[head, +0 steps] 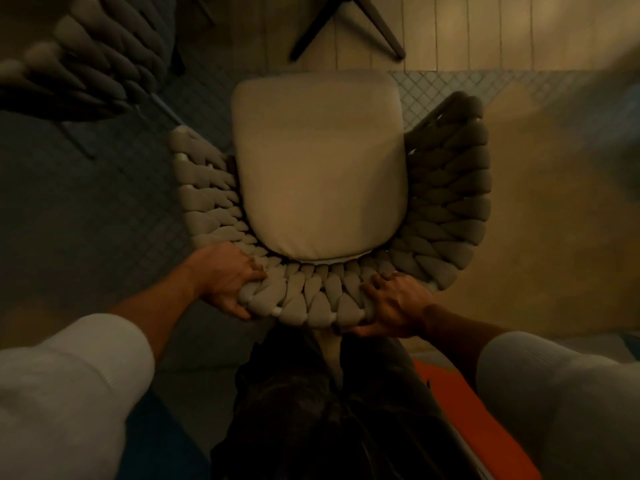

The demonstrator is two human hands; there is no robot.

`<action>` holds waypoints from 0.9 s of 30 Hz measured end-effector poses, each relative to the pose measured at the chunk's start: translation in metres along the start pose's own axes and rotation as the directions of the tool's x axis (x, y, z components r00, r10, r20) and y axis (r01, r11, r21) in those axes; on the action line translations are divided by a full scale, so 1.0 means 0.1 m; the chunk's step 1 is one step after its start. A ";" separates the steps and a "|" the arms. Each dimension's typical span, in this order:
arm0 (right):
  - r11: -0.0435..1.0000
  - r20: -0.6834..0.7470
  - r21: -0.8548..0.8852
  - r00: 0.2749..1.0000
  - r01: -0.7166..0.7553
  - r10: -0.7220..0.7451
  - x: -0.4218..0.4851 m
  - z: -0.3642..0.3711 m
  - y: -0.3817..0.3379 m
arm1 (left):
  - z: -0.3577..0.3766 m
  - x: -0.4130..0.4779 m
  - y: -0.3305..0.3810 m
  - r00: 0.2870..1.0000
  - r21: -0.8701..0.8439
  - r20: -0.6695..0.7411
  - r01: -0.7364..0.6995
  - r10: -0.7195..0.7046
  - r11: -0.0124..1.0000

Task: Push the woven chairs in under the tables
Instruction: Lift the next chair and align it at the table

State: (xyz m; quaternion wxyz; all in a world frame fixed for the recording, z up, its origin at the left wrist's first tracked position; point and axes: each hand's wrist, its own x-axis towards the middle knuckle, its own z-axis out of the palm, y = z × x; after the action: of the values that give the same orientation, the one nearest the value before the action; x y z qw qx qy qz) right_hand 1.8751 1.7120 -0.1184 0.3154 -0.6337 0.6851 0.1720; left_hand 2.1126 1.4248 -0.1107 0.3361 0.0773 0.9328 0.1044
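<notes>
Two bare hands on one beige woven chair (450,202) of thick braided rope, its curved back and arms wrapped round a pale, rounded-square seat cushion (318,161). Stands mid-view, seen from straight above, on a grey lattice-patterned floor (86,202), open front toward the top of view. Left hand (225,275) grips the backrest left of its middle, fingers curled over the braid, thumb under the rim. Right hand (398,303) grips the same rim right of its middle, fingers hooked over the top, thumb beneath. Both in pushed-up white sleeves (69,375), forearms bare. Dark trousers (311,410) directly behind the backrest, touching or nearly so. Beyond the cushion's front edge, pale plank flooring (485,29) and a pair of dark splayed legs (381,32), top hidden by the frame edge, apart from the chair. Upper left, a second braided rope chair (86,57), blurred, near but not touching. Lower right, a bright orange surface (467,410), kind unclear.
</notes>
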 end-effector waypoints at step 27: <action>0.991 -0.174 -0.088 0.978 0.097 -0.111 -0.27 0.30 0.48 | 0.17 0.55 1.38 0.919 -0.285 -0.036 0.366 -0.392 0.886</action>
State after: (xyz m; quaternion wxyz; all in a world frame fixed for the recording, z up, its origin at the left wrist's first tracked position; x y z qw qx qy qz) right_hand 1.8350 1.7577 -0.1308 0.2360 -0.6935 0.6692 0.1245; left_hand 2.0916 1.5721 -0.1227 0.3136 -0.1583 0.9211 0.1676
